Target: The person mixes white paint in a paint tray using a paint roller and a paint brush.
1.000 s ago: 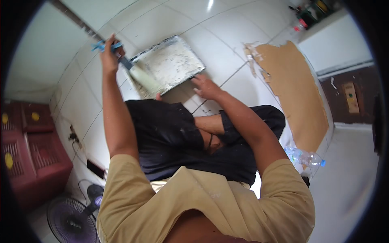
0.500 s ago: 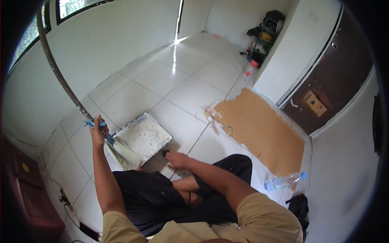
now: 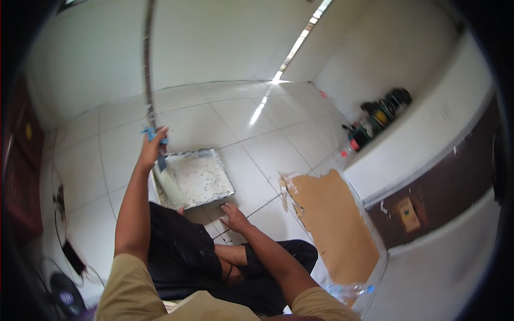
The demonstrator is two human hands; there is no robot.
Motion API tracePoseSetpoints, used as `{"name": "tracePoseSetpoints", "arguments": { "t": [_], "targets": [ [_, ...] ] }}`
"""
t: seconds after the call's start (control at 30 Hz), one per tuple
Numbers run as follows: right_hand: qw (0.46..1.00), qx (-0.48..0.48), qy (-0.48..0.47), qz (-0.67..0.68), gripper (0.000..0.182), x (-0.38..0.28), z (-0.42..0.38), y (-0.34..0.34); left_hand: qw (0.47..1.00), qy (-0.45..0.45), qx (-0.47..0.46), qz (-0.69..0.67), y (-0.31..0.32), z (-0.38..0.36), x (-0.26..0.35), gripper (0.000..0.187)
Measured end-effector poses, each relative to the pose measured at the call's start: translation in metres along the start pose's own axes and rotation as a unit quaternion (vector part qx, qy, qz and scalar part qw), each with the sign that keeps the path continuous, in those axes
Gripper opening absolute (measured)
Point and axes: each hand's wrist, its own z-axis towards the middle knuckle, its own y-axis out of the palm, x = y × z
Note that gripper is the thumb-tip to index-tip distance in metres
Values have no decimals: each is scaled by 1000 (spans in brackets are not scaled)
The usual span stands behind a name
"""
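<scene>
My left hand [image 3: 153, 147] is wrapped round the lower end of a long paint roller pole [image 3: 148, 75], just where a blue tie [image 3: 150, 131] is knotted on it. Below the hand, the pale roller head [image 3: 170, 184] lies along the left side of a paint tray [image 3: 206, 174], whose white surface is speckled and crusted with paint. Close to the tray's near right corner, my right hand [image 3: 234, 218] reaches low over the floor tiles with its fingers apart and nothing visible in them. A bare foot shows partly at the tray's near edge, beyond my dark trousers [image 3: 179, 235].
Brown cardboard [image 3: 342, 219] with a torn edge lies on the tiles to the right, a clear plastic bottle [image 3: 345, 290] at its near end. A rack of items [image 3: 380, 115] stands by the far wall. A cable and black adapter [image 3: 74, 257] are at left, near a dark red cabinet [image 3: 24, 155].
The camera view has turned, so the room appears tilted and shifted. The pole now stands more upright in view. My right hand's fingers look more spread beside the tray.
</scene>
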Motion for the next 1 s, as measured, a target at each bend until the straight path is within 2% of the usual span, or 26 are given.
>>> {"name": "tracePoseSetpoints", "arguments": {
  "t": [0.03, 0.1, 0.17, 0.23, 0.3, 0.4, 0.47, 0.5, 0.57, 0.63, 0.7, 0.73, 0.83, 0.97, 1.0],
  "targets": [
    [999, -25, -21, -3, 60, 0, 2, 1, 1000, 2, -6, 8, -5, 2, -5, 37],
    [999, 13, -25, 20, 51, 1, 8, 4, 999, -17, 24, 22, 3, -10, 12, 39],
    [999, 25, -39, 5, 44, -3, 9, 4, 999, -19, -1, 48, -4, -3, 5, 42],
    [999, -14, -30, 21, 39, -8, 14, -4, 999, 3, 5, 52, 1, -4, 9, 36],
    [999, -7, -41, 36, 33, -8, 16, -4, 998, -5, -25, 57, -4, 0, 8, 35],
    [997, 13, -55, 49, 28, -5, 16, 4, 998, -25, -18, 63, -2, -5, 15, 34],
    [997, 27, -56, 50, 23, -7, 15, 6, 999, -11, -33, 4, -1, -1, 11, 34],
    [997, 16, -54, 57, 19, -9, 17, 2, 999, -21, -43, 19, -1, -3, 11, 34],
    [996, 26, -64, 52, 12, -7, 19, 4, 1000, -13, -23, 11, 3, -3, 14, 34],
    [995, 28, -71, 65, 12, 1, 20, 9, 998, -4, -62, 19, 1, 3, 2, 34],
    [997, 19, -68, 40, 11, 2, 21, 9, 999, -9, -22, -30, 3, 4, -3, 35],
    [994, 52, -89, 24, 12, 4, 18, 11, 999, -7, -24, -30, 4, 6, -5, 36],
    [999, -22, -38, -8, 14, 7, 25, 13, 998, 8, -51, -29, 2, 10, -12, 37],
    [1000, 24, 2, 19, 12, 24, 23, 17, 996, 8, -71, -43, 6, 10, -11, 35],
    [998, -8, 48, 32, 15, 26, 23, 8, 996, 19, -80, -33, 2, 13, -13, 35]
  ]
}}
